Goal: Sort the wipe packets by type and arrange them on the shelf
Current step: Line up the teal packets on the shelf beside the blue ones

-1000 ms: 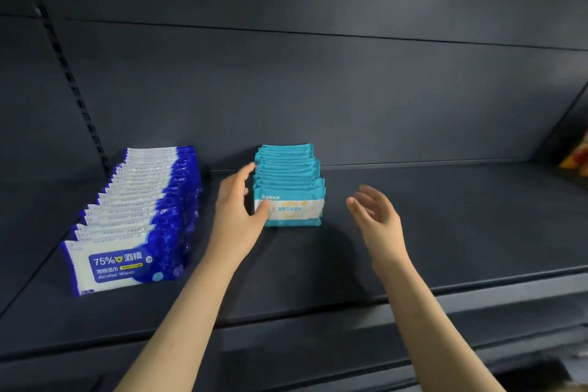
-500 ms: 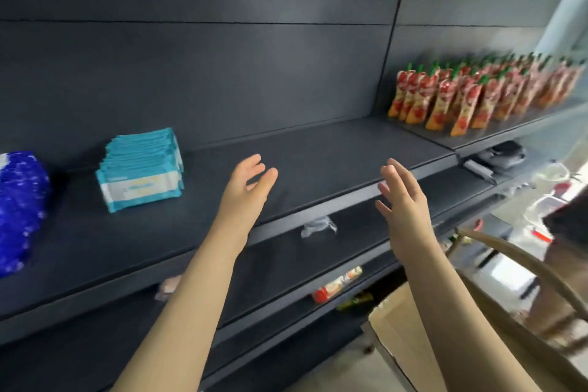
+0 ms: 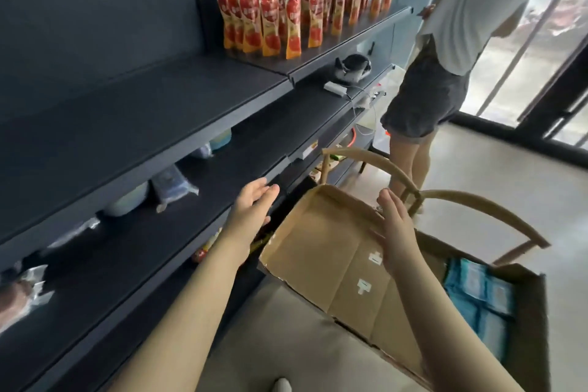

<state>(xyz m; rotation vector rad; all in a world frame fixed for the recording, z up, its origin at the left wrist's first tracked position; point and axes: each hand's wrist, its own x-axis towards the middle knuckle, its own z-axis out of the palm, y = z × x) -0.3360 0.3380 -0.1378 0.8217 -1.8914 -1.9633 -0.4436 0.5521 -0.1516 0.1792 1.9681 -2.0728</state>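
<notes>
Both hands have left the teal stack on the shelf, and the view has swung right and down, so that stack and the blue one are out of sight. The left hand [image 3: 251, 207] now hangs in front of the lower shelf's front edge, fingers straight and together, holding nothing. The right hand [image 3: 394, 226] is likewise flat and empty, fingers pointing up; it sits in front of the raised flap of a cardboard box [image 3: 331, 267], and whether it touches the flap cannot be told.

Light blue wipe packets [image 3: 477, 289] lie flat inside the box, packed against its right wall. A chair [image 3: 477, 205] shows its curved wooden back rail just behind the box.

The shelf [image 3: 143, 124] is a dark board with a bare stretch at its near end. Red pouches [image 3: 286, 13] with green caps stand upright in rows at its far right end. On the board below lie several wrapped items, too blurred to name.

Beyond the box a person [image 3: 445, 51] in a white top and dark shorts stands at the far end of the shelf, one hand on its corner.
</notes>
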